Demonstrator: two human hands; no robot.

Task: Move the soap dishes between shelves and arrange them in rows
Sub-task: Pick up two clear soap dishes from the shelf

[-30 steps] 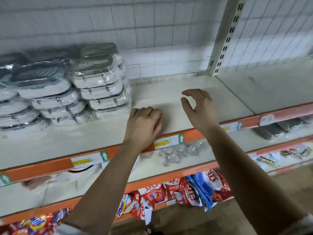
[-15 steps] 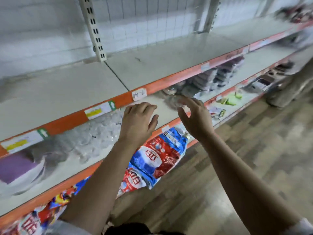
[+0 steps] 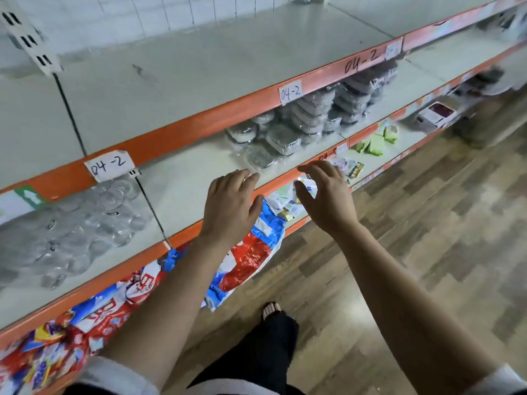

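head view: both arms stretched toward middle shelf [image 3: 194, 178]. left hand [image 3: 228, 206] at centre, fingers loose and slightly spread, holding nothing, fingertips at shelf front. right hand [image 3: 325, 195] at 3 o'clock of it, fingers arched apart, thumb wide, also holding nothing, likely shaped to take wrapped dish. soap dishes [image 3: 283, 139], film-wrapped, stacked on middle shelf at 1 o'clock of hands, nearest just beyond fingertips. top shelf [image 3: 214, 69] at 12 o'clock, probable place for rows. clear glass items [image 3: 94, 223] at 9 o'clock.

Soft even light, blurred edges (wide-angle bend), no glare.
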